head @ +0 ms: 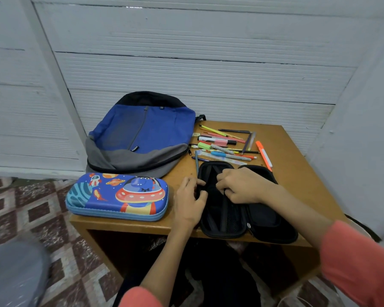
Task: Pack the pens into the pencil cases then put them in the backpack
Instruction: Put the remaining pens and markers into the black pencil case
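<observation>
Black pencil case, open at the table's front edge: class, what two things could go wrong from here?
1. The black pencil case lies at the front edge of the table; the left hand on its rim or right hand gripping the dark pen may slide it off.
2. The blue pencil case sits at the corner; a forearm nudge might drop it.

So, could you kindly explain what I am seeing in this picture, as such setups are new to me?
There is no machine: a person wears one camera on the head, looking down at both hands. On the brown wooden table lie a blue, grey and black fabric backpack, a closed blue hard pencil case with a cartoon spaceship, a pile of coloured pens and markers, and an open black pencil case. The left hand grips that case's rim; the right hand seems to pinch a slim dark pen inside it.
</observation>
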`<state>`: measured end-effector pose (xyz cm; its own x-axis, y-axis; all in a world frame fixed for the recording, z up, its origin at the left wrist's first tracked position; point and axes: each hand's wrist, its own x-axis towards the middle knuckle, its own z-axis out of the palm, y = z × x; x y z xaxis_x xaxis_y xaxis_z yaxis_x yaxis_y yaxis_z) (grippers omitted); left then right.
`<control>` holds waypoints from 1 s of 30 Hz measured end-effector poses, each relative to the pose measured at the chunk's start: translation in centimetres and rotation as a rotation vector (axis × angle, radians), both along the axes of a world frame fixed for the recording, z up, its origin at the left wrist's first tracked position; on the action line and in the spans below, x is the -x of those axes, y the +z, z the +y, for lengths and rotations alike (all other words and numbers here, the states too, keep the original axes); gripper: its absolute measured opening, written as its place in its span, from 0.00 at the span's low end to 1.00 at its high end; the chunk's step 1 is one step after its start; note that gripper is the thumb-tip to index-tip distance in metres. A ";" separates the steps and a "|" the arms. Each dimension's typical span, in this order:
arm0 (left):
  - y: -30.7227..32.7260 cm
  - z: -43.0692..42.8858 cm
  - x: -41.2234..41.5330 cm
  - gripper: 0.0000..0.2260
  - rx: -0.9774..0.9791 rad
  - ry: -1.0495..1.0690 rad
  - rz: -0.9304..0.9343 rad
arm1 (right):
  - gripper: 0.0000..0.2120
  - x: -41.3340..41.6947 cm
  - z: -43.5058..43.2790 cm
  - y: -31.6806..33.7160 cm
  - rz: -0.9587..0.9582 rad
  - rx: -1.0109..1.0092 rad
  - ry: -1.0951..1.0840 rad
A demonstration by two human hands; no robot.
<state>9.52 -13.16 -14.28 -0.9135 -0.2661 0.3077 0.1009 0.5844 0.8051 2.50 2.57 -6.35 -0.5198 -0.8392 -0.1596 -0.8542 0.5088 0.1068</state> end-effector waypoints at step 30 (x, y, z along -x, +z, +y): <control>-1.2 -0.2 1.0 0.16 0.250 -0.185 -0.092 | 0.20 18.7 -0.8 -6.3 0.178 0.270 -0.689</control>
